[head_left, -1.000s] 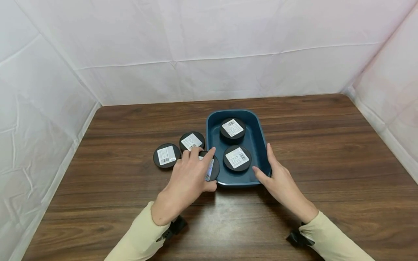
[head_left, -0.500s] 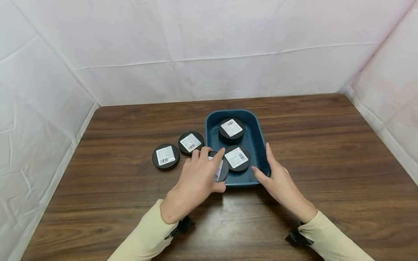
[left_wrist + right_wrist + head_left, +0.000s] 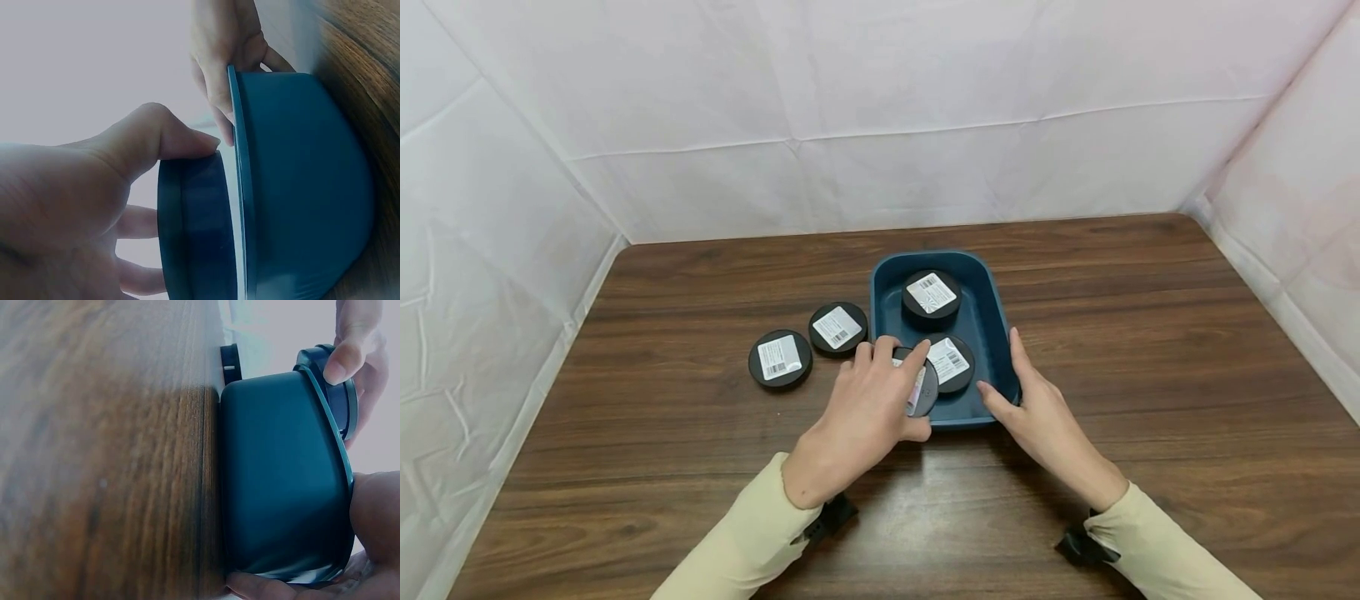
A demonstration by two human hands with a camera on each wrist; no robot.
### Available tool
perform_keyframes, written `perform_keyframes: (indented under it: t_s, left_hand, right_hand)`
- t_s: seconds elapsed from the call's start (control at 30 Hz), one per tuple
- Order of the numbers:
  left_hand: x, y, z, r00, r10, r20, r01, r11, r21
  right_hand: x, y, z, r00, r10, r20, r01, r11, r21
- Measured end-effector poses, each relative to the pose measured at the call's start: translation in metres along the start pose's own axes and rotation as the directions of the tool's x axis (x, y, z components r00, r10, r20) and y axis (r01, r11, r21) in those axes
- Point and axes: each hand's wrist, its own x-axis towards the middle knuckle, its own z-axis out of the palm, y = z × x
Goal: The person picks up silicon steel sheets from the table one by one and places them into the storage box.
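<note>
My left hand grips a round black container by its sides, thumb on the near edge and fingers on the far one. That container, with a white label on top, is over the near left part of a blue tray, close above the rim in the left wrist view. My right hand holds the tray's near right corner, thumb at the rim and fingers along the outer side. Inside the tray sit two labelled black containers, one at the back and one nearer, partly covered by the held one.
Left of the tray, two more labelled black containers, one nearer the tray and one farther left, lie on the brown wooden table. White sheeting closes off the back and both sides.
My left hand has carried its round container rightward, from beside the tray's left rim to over the tray. The right hand keeps its hold on the tray's corner.
</note>
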Motion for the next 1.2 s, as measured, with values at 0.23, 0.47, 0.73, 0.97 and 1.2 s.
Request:
perform_keyframes:
  t_s: [0.23,0.47,0.73,0.97,1.2]
  left_hand:
    - [0.004,0.001,0.0,1.0,0.028,-0.004,-0.028,1.0,-0.011]
    - [0.008,0.001,0.001,0.999,0.047,0.01,-0.047,0.999,-0.024]
    - [0.013,0.002,0.003,0.999,0.053,0.013,-0.053,0.998,-0.025]
    - [0.018,0.004,0.001,0.999,0.045,0.014,-0.045,0.999,-0.019]
    - [0.022,0.008,0.0,0.999,0.038,0.032,-0.037,0.998,-0.043]
  right_hand:
    - [-0.001,0.0,-0.001,1.0,-0.005,-0.003,0.005,1.0,-0.001]
    - [-0.001,-0.001,-0.002,1.0,0.0,-0.006,0.0,1.0,-0.003]
    - [-0.001,-0.001,-0.001,1.0,-0.004,-0.004,0.004,1.0,-0.004]
    - [-0.001,-0.001,-0.001,1.0,-0.002,-0.004,0.002,1.0,0.002]
    - [0.0,-0.001,-0.002,1.0,0.009,0.011,-0.009,1.0,0.014]
